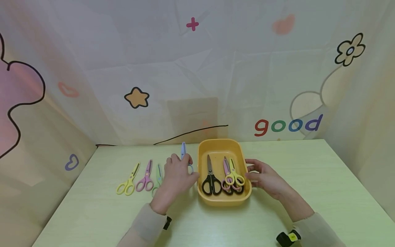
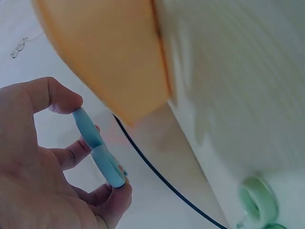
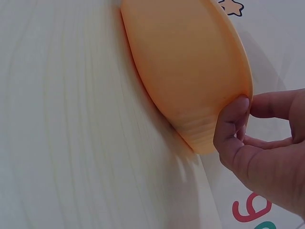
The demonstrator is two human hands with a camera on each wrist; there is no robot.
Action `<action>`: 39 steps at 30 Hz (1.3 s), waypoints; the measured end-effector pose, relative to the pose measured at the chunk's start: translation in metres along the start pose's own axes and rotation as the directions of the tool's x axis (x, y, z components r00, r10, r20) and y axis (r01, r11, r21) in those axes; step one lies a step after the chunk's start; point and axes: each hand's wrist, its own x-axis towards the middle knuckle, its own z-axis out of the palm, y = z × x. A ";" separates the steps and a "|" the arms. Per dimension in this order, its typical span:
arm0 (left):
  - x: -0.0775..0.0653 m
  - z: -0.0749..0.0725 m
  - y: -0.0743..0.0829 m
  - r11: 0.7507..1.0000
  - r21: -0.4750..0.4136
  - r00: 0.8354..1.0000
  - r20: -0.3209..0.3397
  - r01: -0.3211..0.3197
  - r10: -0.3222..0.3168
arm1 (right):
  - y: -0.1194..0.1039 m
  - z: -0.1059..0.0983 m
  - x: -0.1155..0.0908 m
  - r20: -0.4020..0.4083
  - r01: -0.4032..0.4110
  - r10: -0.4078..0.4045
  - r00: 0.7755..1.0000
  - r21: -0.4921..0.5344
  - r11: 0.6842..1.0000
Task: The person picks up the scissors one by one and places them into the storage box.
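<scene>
My left hand (image 1: 179, 173) holds a pair of blue scissors (image 1: 183, 150) by the handles, blades pointing toward the back wall. In the left wrist view, thumb and fingers grip the blue handle loops (image 2: 97, 145). At the tray's right side, my right hand (image 1: 266, 178) pinches the rim of the yellow tray (image 1: 222, 202) between thumb and fingers. Inside that tray lie black scissors (image 1: 211, 183) on the left. Yellow scissors (image 1: 233, 173) overlap pink scissors (image 1: 226, 166) on the right, with more black handles (image 1: 227, 191) partly hidden under them.
Left of my left hand, yellow scissors (image 1: 131, 180), pink scissors (image 1: 147, 178) and green scissors (image 1: 158, 175) lie in a row, the green ones partly covered by my hand. A printed curtain (image 1: 197, 75) hangs behind the table (image 1: 92, 206).
</scene>
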 end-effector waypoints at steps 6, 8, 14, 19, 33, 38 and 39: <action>0.000 -0.001 0.015 0.998 -0.042 0.999 -0.015 -0.048 0.047 | 0.000 0.000 0.000 0.006 0.006 -0.006 1.000 0.004 1.000; 0.001 0.000 0.020 0.996 -0.054 0.998 -0.017 -0.068 0.067 | 0.001 -0.001 0.000 0.008 0.007 -0.007 1.000 0.007 1.000; 0.001 0.005 0.035 0.987 -0.110 0.992 0.016 -0.120 0.122 | 0.002 -0.001 0.000 0.008 0.006 -0.006 1.000 0.014 1.000; 0.001 0.010 0.046 0.975 -0.139 0.982 0.054 -0.173 0.181 | 0.003 -0.001 0.001 0.013 0.010 -0.010 1.000 0.017 1.000; 0.004 0.034 0.067 0.982 0.036 0.959 0.223 -0.188 0.175 | 0.002 0.001 -0.001 0.029 0.032 -0.033 0.999 0.035 0.999; 0.006 0.040 0.072 0.963 0.167 0.944 0.291 -0.213 0.159 | 0.002 -0.001 0.000 0.017 0.022 -0.022 1.000 0.027 0.999; 0.006 0.041 0.072 0.959 0.185 0.942 0.299 -0.214 0.153 | 0.002 -0.001 0.000 0.017 0.023 -0.023 1.000 0.024 0.999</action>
